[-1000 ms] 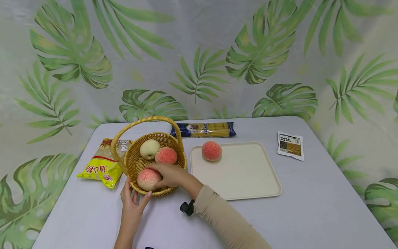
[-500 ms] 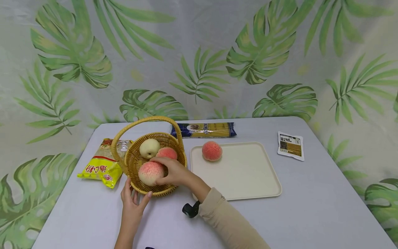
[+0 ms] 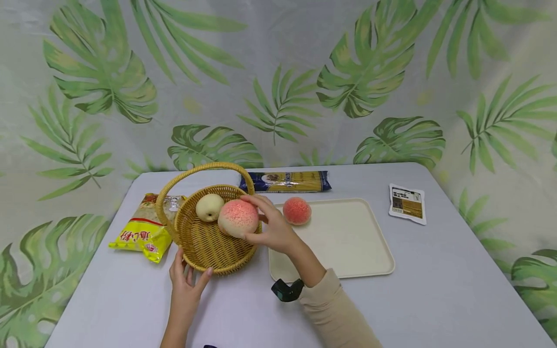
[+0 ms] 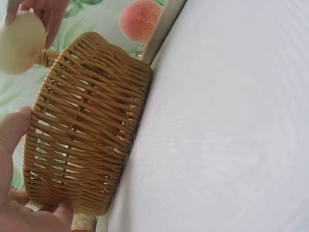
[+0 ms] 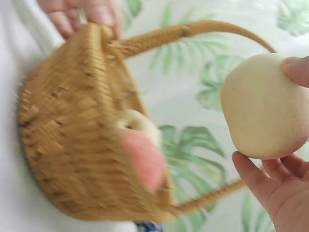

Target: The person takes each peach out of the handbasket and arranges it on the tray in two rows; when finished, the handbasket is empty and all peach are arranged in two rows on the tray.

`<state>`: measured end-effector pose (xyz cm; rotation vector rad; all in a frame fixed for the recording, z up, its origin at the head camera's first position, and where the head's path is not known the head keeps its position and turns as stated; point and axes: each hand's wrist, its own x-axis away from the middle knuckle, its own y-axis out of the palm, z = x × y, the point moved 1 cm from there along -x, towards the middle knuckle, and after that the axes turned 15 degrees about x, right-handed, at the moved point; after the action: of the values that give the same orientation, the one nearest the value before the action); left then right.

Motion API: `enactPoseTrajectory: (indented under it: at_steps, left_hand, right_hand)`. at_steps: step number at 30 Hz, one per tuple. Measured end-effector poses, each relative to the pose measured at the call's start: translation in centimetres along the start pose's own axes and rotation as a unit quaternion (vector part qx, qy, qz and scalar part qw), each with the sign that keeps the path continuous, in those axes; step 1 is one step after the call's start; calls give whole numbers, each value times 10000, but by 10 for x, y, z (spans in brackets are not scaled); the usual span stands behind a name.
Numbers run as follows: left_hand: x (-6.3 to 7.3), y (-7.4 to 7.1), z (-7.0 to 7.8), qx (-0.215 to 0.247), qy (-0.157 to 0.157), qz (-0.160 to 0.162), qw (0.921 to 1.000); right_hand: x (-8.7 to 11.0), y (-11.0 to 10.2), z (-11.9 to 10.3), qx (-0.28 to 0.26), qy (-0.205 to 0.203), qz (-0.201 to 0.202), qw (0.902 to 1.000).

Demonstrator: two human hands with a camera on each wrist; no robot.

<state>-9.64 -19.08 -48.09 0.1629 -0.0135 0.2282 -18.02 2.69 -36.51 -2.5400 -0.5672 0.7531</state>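
Note:
My right hand [image 3: 278, 229] holds a pink-and-cream peach [image 3: 238, 217] over the right side of a wicker basket [image 3: 213, 251], thumb and fingers on opposite sides of it. Seen from the right wrist, the peach's pale underside hangs clear of the rim. At the near left of the basket, my left hand [image 3: 184, 285] grips the rim and wall, its thumb [image 4: 17, 128] by the edge. Inside lies a pale, pear-like fruit [image 3: 210, 208]. Beside it, another pink peach [image 5: 145, 162] shows in the right wrist view, mostly hidden from the head view by the held one.
A cream tray [image 3: 339, 246] to the basket's right bears another peach [image 3: 297, 211] at its far left corner. Behind lies a pack of spaghetti [image 3: 291, 181]. A yellow food bag [image 3: 143, 229] sits left of the basket, a small white packet [image 3: 406, 203] far right.
My right hand has lifted the peach from the near part of the basket and carried it up and to the right. The left hand and basket have stayed put.

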Motion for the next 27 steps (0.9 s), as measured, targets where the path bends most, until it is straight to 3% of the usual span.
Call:
enactPoseTrajectory:
  at_steps: [6,11,19,27]
  left_hand:
    - [0,0,1,19,78,-17,10000]
    - [-1,0,-1,-8,59,-8,10000]
    - [1,1,1,-70,54,-20,10000]
    - [0,0,1,-109,97,-2,9999]
  right_hand:
    - [12,-38,7,45,-5,744,9972]
    - [27,-66,27,250,570,1215,9906]
    - [55,-93,92,610,1611,1719,9699]
    - [81,-95,166,1010,2743,1812,9390]
